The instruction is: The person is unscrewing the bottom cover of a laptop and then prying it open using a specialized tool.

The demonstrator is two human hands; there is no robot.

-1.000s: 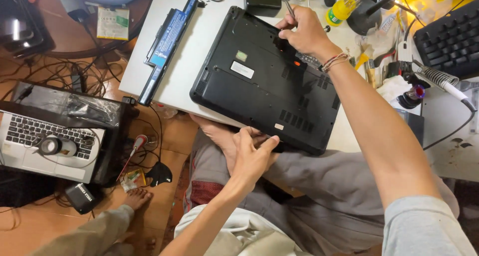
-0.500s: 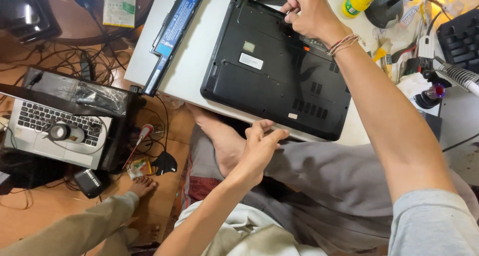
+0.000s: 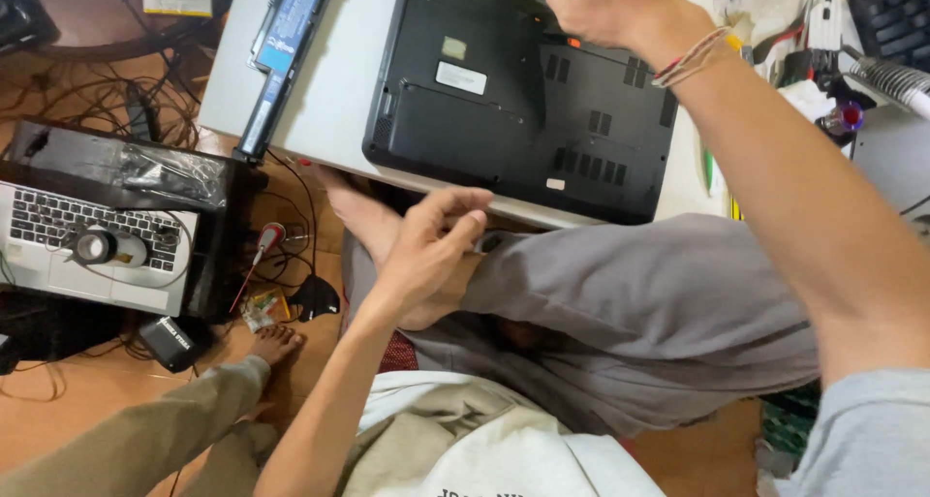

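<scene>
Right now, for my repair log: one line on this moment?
right hand: on laptop underside | left hand: near knee, empty | battery: out, beside laptop

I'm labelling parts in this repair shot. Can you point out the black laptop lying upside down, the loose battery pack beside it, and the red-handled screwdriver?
Black laptop [image 3: 504,129], head view, middle of its underside.
Battery pack [image 3: 286,56], head view, blue label.
Red-handled screwdriver [image 3: 268,236], head view, red handle.

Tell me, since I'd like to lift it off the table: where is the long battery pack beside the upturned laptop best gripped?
Probably across the middle of the battery pack, fingers on its two long edges, coming from above. It lies flat on the white table, a long narrow bar left of the black laptop with open tabletop between them, and its near end overhangs the table edge, so a middle grip balances it.
</scene>
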